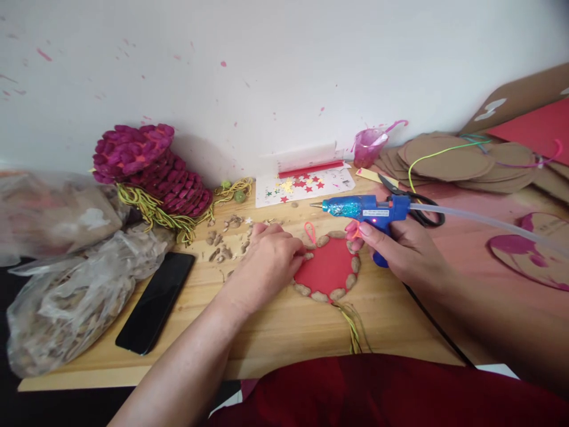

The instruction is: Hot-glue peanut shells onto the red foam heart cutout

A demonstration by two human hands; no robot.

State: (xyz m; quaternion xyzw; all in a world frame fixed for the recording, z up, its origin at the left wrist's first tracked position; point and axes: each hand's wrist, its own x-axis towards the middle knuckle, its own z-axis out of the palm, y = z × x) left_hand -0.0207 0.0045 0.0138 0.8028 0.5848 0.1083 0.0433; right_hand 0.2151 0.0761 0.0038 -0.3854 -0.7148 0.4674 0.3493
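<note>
A red disc (326, 267) lies on the wooden table, with peanut shells (338, 293) around its edge, an orange loop (310, 232) at its top and yellow-green strings (353, 329) at its bottom. At the disc's left edge is my left hand (275, 258), its fingers curled together at a shell; what they grip, if anything, is hidden. My right hand (400, 246) is wrapped round the handle of a blue glue gun (367, 209), whose nozzle points left above the table. Loose shells (220, 255) lie left of my left hand.
A black phone (155, 302) and plastic bags (80, 296) lie left. Magenta shell-covered discs (155, 169) are stacked behind. Star cutouts (302, 184), a pink cup (368, 148), black scissors (420, 207) and cardboard discs (448, 157) sit at the back. The glue gun's clear stick (484, 219) trails right.
</note>
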